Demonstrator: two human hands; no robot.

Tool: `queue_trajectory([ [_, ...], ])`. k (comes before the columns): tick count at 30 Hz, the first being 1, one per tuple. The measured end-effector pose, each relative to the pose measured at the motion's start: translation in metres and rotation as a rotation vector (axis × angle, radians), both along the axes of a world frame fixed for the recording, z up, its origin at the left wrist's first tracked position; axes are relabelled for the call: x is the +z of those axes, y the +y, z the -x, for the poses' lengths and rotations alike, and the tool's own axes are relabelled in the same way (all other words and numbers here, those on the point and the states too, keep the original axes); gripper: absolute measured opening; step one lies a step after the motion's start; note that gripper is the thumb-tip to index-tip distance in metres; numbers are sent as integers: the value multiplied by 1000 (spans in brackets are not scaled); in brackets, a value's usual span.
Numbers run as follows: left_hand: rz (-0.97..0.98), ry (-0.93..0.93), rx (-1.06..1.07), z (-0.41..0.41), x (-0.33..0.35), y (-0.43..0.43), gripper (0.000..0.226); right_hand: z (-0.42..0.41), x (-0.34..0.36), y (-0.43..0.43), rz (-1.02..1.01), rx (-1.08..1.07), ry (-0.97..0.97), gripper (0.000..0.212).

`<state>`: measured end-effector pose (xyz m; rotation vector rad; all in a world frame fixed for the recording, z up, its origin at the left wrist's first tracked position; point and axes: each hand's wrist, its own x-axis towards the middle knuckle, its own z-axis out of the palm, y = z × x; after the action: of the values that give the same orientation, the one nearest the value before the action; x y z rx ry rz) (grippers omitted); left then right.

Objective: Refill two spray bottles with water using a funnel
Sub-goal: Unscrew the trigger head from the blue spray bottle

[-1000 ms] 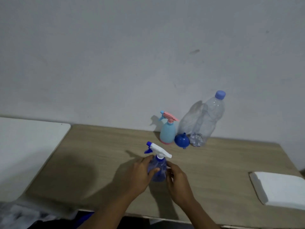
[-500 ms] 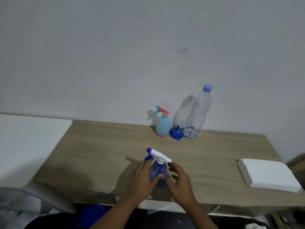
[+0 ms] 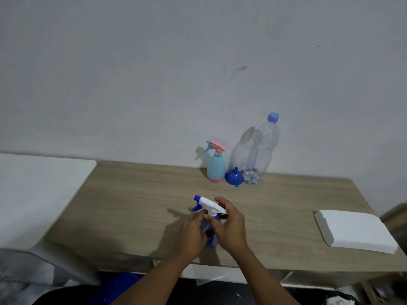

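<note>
A dark blue spray bottle (image 3: 211, 238) with a white trigger head (image 3: 208, 204) stands near the front middle of the wooden table (image 3: 132, 205). My left hand (image 3: 191, 233) grips its body from the left. My right hand (image 3: 229, 224) curls its fingers round the white head and collar. At the back, by the wall, stand a light blue spray bottle (image 3: 216, 167) with a pink head, a blue funnel (image 3: 234, 177) lying mouth down, and a clear water bottle (image 3: 262, 150) with a blue cap.
A white folded cloth or foam pad (image 3: 354, 231) lies at the table's right end. A white surface (image 3: 33, 194) adjoins the table on the left. The wall runs right behind the back row of bottles. Something blue (image 3: 114, 287) sits below the table's front edge.
My right hand has risen from the side of the bottle's body onto the white trigger head and collar. The left hand keeps its grip on the body.
</note>
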<state>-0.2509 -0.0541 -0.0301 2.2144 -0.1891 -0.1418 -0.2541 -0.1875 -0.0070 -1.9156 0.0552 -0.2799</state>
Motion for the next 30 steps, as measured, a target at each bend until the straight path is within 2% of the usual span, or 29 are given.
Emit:
queue_trajectory([
  [7,-38,-35,-29,-6,-1,6,38,5,0,-8,20,49,29,65],
  [12,-33,-28,-47,-6,-1,6,34,3,8,-8,-100,77,83,82],
  [19,38,-44,-38,-6,-4,6,31,8,4,-7,-152,72,102,80],
  [20,30,-46,-40,-7,-4,6,38,7,4,-6,-163,66,101,77],
  [22,9,-43,-43,-6,-3,6,48,3,3,-4,-158,35,98,58],
  [25,7,-19,-32,-7,-5,6,41,2,1,-6,-127,58,77,31],
  [28,6,-4,-15,-6,-5,6,33,2,1,-11,-145,101,83,31],
  [30,12,-2,-22,-7,-6,6,43,-1,2,-9,-167,87,101,32],
])
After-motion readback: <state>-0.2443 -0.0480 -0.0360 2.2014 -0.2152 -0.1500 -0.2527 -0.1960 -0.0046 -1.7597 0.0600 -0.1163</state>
